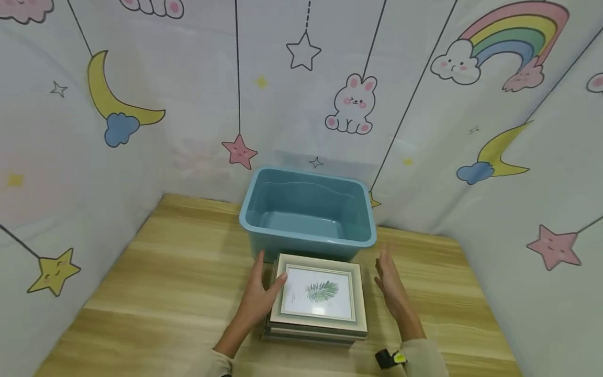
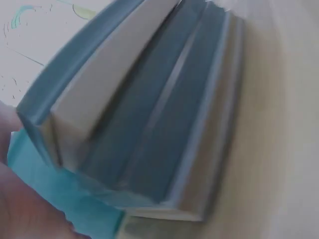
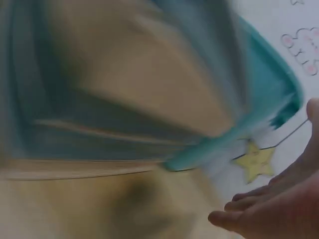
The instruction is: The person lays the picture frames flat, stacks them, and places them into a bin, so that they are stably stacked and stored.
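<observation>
A stack of several picture frames (image 1: 316, 293) lies on the wooden table, the top one showing a green leaf print under glass. Its layered cream and blue-grey edges (image 2: 149, 119) fill much of the left wrist view. At the stack's left side is my left hand (image 1: 256, 301), fingers extended and thumb over the top frame's left border; whether it touches cannot be told. My right hand (image 1: 394, 290) is held apart from the stack's right side with straight fingers, and holds nothing. Directly behind the frames stands a blue plastic bin (image 1: 306, 238) with nothing visible inside.
The wood-grain table (image 1: 188, 262) extends to both sides of the stack. White cloth walls (image 1: 198, 94) printed with stars, moons and rabbits enclose the back and sides, close behind the bin. A dark strap with a yellow-green patch (image 1: 391, 358) is at my right wrist.
</observation>
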The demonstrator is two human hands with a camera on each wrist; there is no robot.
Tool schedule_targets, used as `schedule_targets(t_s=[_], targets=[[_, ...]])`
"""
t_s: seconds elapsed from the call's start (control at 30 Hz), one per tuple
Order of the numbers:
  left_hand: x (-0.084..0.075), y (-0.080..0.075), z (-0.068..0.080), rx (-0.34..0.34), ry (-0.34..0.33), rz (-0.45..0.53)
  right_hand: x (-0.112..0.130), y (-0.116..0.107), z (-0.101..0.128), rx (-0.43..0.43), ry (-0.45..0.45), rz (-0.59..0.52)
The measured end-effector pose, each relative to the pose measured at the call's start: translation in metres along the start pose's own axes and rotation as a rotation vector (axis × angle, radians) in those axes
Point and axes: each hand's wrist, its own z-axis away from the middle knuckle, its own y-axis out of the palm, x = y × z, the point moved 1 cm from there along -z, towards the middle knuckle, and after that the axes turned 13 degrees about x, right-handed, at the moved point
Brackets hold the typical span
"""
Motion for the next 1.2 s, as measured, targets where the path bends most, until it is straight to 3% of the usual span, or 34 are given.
schedule_targets(t_s=[0.13,0.27,0.43,0.7,0.9,1.2], targets=[[0.013,0.005,0.000,0.056,-0.150,0.240,-0.037,0.029,0.020,0.121,-0.026,-0.159],[0.017,0.008,-0.008,0.121,-0.190,0.381,-0.046,0.051,0.019,0.140,-0.079,-0.240],[0.016,0.011,-0.013,0.168,-0.205,0.416,-0.044,0.061,0.016,0.110,-0.053,-0.314],[0.011,0.015,-0.015,0.181,-0.171,0.485,-0.045,0.063,0.015,0.075,-0.043,-0.272],[0.009,0.015,-0.014,0.176,-0.157,0.539,-0.045,0.065,0.013,0.076,-0.044,-0.307],[0.013,0.011,-0.011,0.150,-0.217,0.478,-0.046,0.060,0.019,0.105,0.051,-0.218]])
